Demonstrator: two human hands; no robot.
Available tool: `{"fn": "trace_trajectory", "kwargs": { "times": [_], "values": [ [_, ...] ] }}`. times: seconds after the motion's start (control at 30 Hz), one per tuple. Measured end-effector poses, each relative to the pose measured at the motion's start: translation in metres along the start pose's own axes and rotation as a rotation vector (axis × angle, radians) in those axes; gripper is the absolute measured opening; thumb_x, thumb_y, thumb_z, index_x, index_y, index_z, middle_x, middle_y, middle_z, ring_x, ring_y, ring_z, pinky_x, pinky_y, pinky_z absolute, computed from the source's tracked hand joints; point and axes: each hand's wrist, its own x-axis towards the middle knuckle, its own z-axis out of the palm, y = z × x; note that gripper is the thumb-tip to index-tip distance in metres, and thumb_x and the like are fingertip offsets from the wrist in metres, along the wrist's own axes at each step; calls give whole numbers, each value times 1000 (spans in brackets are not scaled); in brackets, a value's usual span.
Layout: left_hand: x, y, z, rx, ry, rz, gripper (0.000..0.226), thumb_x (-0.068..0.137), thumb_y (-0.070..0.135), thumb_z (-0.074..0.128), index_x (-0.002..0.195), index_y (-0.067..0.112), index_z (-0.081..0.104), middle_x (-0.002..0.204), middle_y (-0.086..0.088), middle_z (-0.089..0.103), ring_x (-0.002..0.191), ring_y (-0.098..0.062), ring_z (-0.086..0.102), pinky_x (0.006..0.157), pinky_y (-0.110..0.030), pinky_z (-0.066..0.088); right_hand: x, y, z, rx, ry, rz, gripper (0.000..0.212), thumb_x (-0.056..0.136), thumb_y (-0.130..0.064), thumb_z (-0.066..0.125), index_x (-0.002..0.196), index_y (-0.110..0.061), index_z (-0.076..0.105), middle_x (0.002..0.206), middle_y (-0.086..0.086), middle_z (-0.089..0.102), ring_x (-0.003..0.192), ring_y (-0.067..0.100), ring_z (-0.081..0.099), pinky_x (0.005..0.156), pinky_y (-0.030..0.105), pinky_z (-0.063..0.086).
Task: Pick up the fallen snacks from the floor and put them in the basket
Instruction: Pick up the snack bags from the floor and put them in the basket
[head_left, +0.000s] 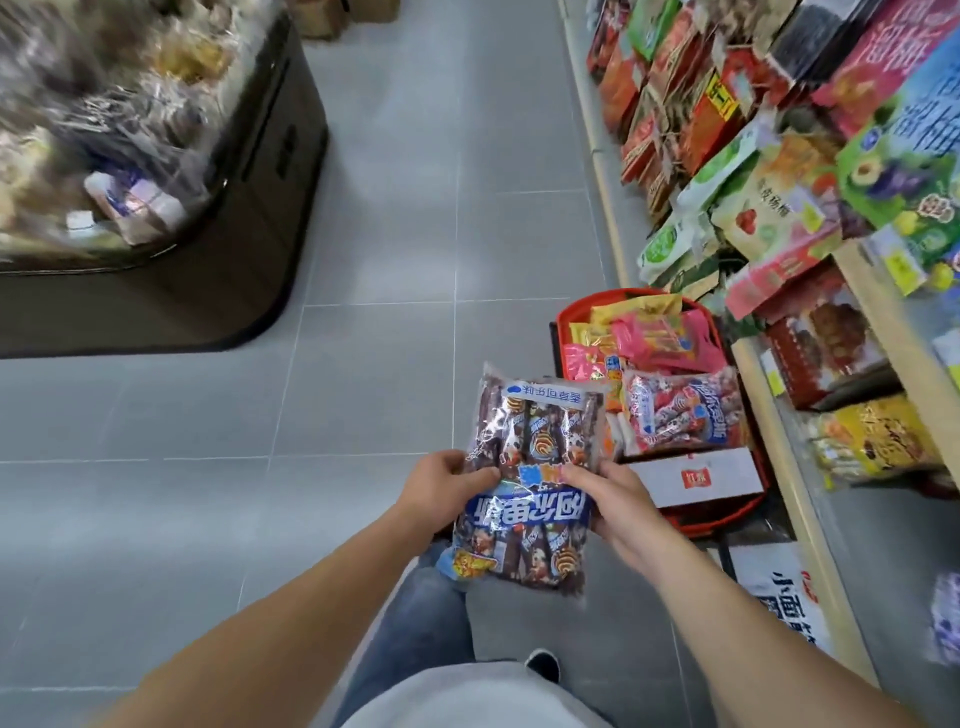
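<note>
Between our two hands, above the floor: a clear bag (524, 478) of brown-wrapped snacks with a blue band of print, held up over our knee.
Left hand (441, 486): our fingers (480, 475) are curled over the bag's left edge, thumb on its front, pinching the plastic.
Right hand (605, 496): our fingers (574, 474) are curled onto the bag's right edge, gripping it from the other side.
Bag position: it hangs tilted, its far end toward the basket, just left of the basket rim and not inside it.
Basket (576, 312): red, standing on the floor just right of the bag, against the foot of the shelf.
Basket contents: a clear bag of red-and-white sweets (680, 410), pink packets (660, 338), yellow packets (636, 306) and a white box (696, 478) at the near end.
Shelf (779, 415): we see it run along the right, pale wood-edged, crowded with coloured packets and boxes.
Floor (363, 338): grey tiles; we see no loose snacks on the part in view.
Dark stand (249, 218): upper left, well apart from us, heaped with blurred wrapped goods.
Below the bag: our jeans (415, 613) and one dark shoe (543, 665).
</note>
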Motion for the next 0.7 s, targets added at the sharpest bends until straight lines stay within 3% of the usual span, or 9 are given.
{"fn": "trace_trajectory", "kwargs": {
  "times": [0.23, 0.33, 0.4, 0.6, 0.7],
  "values": [
    [124, 91, -53, 82, -102, -54, 28, 84, 26, 76, 102, 8, 64, 90, -6, 77, 78, -19, 75, 73, -38, 61, 94, -82, 38, 74, 87, 39, 17, 92, -19, 69, 105, -9, 67, 97, 8, 78, 86, 20, 74, 78, 35, 55],
    [168, 128, -58, 163, -131, -50, 21, 84, 25, 76, 94, 9, 66, 91, -8, 77, 79, -21, 75, 76, -39, 61, 122, -107, 42, 116, 153, 39, 19, 91, -23, 70, 108, -13, 69, 98, 6, 78, 91, 23, 74, 86, 40, 57],
    [195, 153, -52, 213, -175, -52, 20, 84, 25, 76, 93, 10, 66, 91, -8, 77, 81, -23, 75, 78, -40, 61, 139, -122, 37, 159, 195, 47, 22, 91, -23, 70, 109, -12, 68, 97, 4, 78, 91, 23, 74, 89, 42, 57],
    [274, 222, -4, 427, -289, -31, 25, 84, 30, 75, 97, 10, 67, 87, -3, 77, 80, -19, 74, 81, -42, 61, 189, -155, -4, 350, 320, 47, 19, 93, -16, 68, 110, -9, 66, 93, 5, 75, 77, 15, 73, 64, 25, 54],
    [307, 254, 34, 592, -316, 25, 24, 86, 33, 70, 98, 13, 66, 88, -2, 76, 80, -17, 74, 79, -38, 60, 216, -165, -31, 419, 396, 70, 22, 93, -20, 68, 112, -10, 65, 99, 8, 76, 85, 21, 74, 74, 34, 60]
  ]
}}
